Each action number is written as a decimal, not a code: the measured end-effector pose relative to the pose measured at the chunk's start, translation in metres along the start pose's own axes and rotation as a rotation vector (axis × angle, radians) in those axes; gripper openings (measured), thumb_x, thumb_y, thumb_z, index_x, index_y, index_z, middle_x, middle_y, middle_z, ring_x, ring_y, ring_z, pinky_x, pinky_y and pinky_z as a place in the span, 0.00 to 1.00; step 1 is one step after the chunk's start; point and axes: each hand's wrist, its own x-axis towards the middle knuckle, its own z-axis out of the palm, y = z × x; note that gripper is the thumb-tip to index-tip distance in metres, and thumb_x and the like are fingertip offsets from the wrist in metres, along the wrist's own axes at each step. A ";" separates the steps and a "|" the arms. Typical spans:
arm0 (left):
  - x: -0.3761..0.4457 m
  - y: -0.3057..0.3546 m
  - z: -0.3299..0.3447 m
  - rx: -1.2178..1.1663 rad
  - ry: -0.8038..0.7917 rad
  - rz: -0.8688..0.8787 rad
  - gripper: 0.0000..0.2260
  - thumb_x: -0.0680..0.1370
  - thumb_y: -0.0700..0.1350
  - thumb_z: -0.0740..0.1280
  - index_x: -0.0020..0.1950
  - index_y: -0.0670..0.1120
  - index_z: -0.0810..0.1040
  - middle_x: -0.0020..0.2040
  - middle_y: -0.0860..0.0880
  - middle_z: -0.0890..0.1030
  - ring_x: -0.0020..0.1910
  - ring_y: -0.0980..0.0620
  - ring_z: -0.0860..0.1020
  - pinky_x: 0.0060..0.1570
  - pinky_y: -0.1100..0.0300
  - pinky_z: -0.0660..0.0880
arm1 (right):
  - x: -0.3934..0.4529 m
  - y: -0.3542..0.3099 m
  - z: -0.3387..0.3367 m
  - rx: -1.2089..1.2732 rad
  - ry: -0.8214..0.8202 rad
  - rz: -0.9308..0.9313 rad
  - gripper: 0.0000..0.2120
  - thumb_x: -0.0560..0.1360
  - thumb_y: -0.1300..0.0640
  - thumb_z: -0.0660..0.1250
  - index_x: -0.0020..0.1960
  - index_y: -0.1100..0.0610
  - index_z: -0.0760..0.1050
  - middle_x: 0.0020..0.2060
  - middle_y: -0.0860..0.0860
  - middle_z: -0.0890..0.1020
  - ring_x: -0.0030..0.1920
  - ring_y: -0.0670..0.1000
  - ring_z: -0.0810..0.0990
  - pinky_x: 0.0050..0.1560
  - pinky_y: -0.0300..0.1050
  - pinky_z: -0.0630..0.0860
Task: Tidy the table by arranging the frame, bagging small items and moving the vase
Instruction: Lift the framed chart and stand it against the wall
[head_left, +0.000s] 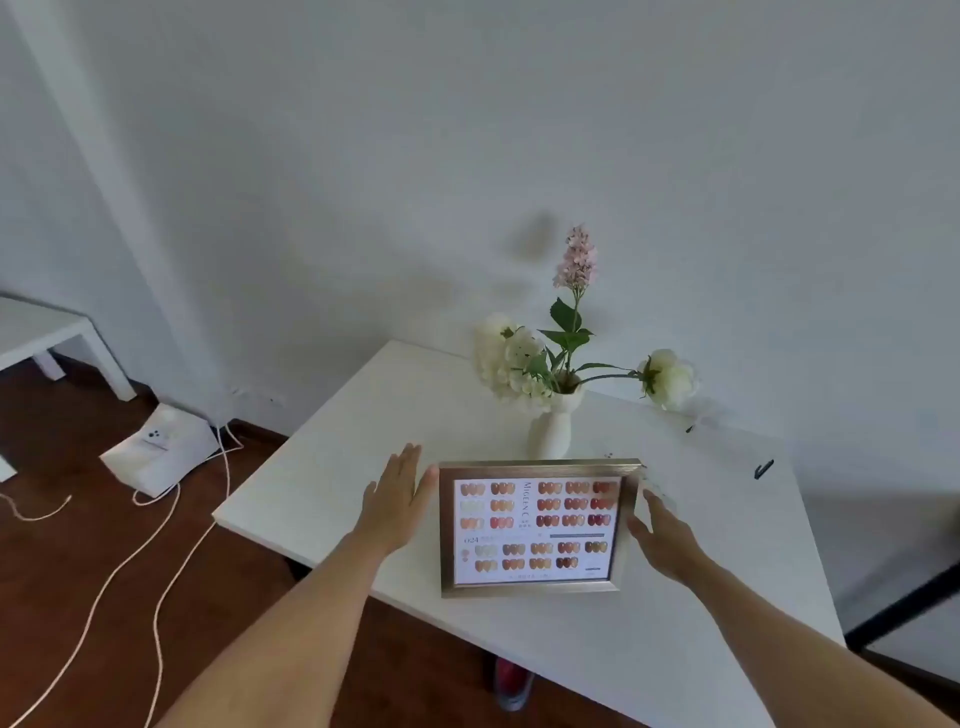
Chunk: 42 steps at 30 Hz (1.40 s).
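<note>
A silver-edged frame (535, 527) holding a chart of nail colour swatches stands upright near the middle of the white table (363, 441). My left hand (397, 501) is flat and open just left of the frame, its thumb close to the upper left corner. My right hand (662, 535) is open at the frame's right edge, fingers spread, holding nothing. Right behind the frame stands a white vase (550, 431) with white and pink flowers. Small dark items (762, 469) lie at the table's far right.
A white wall runs behind the table. On the wooden floor at left lie a white paper bag (161, 449) and long white cables (156, 566). Another white table (47, 332) stands far left. A dark-framed piece of furniture (904, 603) is at right.
</note>
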 end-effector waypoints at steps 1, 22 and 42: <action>-0.006 -0.001 0.005 -0.023 -0.014 -0.026 0.29 0.78 0.64 0.45 0.76 0.53 0.47 0.79 0.52 0.50 0.77 0.51 0.47 0.75 0.41 0.48 | 0.002 0.001 0.003 0.042 0.022 0.013 0.26 0.81 0.52 0.55 0.76 0.58 0.52 0.74 0.58 0.62 0.72 0.61 0.64 0.72 0.54 0.60; -0.005 -0.053 0.018 -0.168 -0.070 -0.007 0.12 0.80 0.48 0.58 0.63 0.48 0.65 0.57 0.46 0.80 0.54 0.48 0.80 0.50 0.59 0.77 | -0.006 -0.049 0.050 0.331 0.226 0.082 0.11 0.79 0.61 0.60 0.61 0.58 0.74 0.56 0.59 0.82 0.55 0.61 0.80 0.59 0.56 0.75; 0.113 -0.211 -0.155 -0.129 -0.052 0.061 0.15 0.80 0.47 0.59 0.67 0.52 0.66 0.50 0.49 0.81 0.52 0.47 0.80 0.50 0.56 0.74 | 0.053 -0.251 0.150 0.456 0.268 0.057 0.13 0.78 0.60 0.62 0.62 0.54 0.74 0.51 0.56 0.84 0.48 0.56 0.83 0.52 0.52 0.79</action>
